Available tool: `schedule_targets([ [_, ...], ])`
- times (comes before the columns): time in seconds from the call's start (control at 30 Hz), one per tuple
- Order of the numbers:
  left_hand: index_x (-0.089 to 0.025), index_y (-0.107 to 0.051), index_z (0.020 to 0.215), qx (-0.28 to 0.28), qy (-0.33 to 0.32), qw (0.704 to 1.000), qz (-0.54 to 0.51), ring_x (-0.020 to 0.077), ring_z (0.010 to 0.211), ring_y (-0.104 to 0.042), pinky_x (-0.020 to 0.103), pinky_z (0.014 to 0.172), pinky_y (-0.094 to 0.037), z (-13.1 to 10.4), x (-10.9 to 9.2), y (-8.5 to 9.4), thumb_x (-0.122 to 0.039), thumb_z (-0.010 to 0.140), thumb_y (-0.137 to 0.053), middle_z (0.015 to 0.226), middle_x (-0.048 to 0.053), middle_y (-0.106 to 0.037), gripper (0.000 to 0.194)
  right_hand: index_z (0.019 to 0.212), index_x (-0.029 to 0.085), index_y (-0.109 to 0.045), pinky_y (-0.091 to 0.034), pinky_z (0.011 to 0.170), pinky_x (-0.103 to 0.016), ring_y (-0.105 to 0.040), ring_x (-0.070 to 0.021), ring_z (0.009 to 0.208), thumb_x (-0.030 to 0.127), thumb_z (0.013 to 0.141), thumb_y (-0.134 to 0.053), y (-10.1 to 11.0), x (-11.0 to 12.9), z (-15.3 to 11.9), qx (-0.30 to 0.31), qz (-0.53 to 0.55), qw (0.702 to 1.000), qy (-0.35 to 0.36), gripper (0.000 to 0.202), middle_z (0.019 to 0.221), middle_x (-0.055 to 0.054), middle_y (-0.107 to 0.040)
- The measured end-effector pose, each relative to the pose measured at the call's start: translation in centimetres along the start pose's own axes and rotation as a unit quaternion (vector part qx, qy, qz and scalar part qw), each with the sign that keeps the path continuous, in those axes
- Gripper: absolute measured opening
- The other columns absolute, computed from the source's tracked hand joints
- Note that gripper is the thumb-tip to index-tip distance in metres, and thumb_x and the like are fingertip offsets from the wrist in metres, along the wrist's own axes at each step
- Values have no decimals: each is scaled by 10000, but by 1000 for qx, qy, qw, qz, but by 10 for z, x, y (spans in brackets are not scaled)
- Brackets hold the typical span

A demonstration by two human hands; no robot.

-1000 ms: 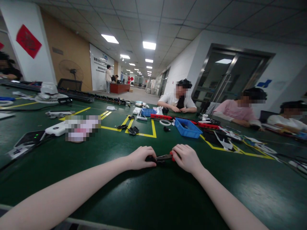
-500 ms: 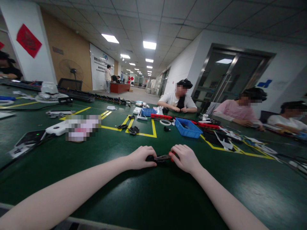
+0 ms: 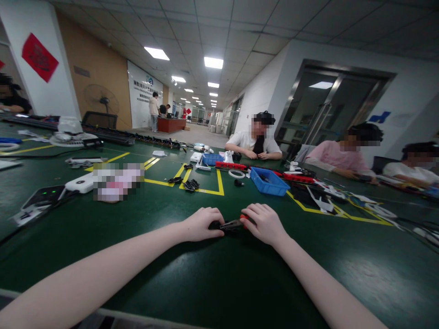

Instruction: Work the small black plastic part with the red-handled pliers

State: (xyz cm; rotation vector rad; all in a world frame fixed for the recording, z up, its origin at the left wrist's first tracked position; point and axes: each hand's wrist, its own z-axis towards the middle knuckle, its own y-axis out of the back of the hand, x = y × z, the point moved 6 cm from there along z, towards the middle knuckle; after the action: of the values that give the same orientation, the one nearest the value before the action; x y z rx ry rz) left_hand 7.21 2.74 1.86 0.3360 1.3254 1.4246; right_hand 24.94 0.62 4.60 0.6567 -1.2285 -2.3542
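Observation:
My right hand [image 3: 263, 223] is closed around the red handle of a pair of pliers [image 3: 233, 224], whose metal jaws point left. Between thumb and fingers my left hand [image 3: 205, 224] grips a small black part [image 3: 215, 225], mostly hidden by the fingers, so its kind cannot be made out. The tips of the jaws meet or nearly meet this black part. Both hands rest low over the green table [image 3: 219, 269], close together in front of me.
A blue bin [image 3: 268, 181] with dark items stands beyond my right hand. Black pieces [image 3: 191, 184] lie near yellow tape. A white power bank [image 3: 80, 183] and a phone-like device [image 3: 44, 197] are at left. A person [image 3: 255, 141] sits across the table, others to the right.
The pliers' jaws and handle look slightly more spread than before, and my right hand has shifted a little. My left hand keeps its hold on the black part.

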Motion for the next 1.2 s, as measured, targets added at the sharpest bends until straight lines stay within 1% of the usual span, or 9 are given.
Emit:
schedule_targets([
  [0.1,-199,-624,966,2,2,1000,6,209,963,-596,330,863,-436,1,1,-1,-331,846,-656,1027,34,-628,180,861,166,-639,-345,722,-320,-553,-175,794,387,963,-435,3,-1,0,-11,-8,1000,-7,318,860,-65,-656],
  [0.5,-191,-604,954,2,-7,1000,23,204,950,-591,320,839,-432,0,-1,-1,-325,855,-642,1020,41,-617,172,804,166,-608,-320,693,-315,-527,-162,732,351,968,-418,-1,-1,0,-13,-21,999,-24,312,800,-57,-632],
  [0.83,-188,-601,951,4,-10,1000,25,201,938,-587,317,828,-429,0,0,-1,-332,858,-631,1012,42,-616,175,808,168,-613,-325,696,-311,-536,-160,743,348,965,-424,1,0,1,-10,-17,999,-29,304,811,-55,-637],
  [1.2,-188,-602,951,1,-10,999,30,203,922,-579,312,811,-436,0,-2,-1,-333,856,-635,1008,41,-616,176,784,182,-609,-314,680,-314,-531,-155,708,340,958,-428,4,2,2,-9,-26,999,-23,296,785,-50,-637],
])
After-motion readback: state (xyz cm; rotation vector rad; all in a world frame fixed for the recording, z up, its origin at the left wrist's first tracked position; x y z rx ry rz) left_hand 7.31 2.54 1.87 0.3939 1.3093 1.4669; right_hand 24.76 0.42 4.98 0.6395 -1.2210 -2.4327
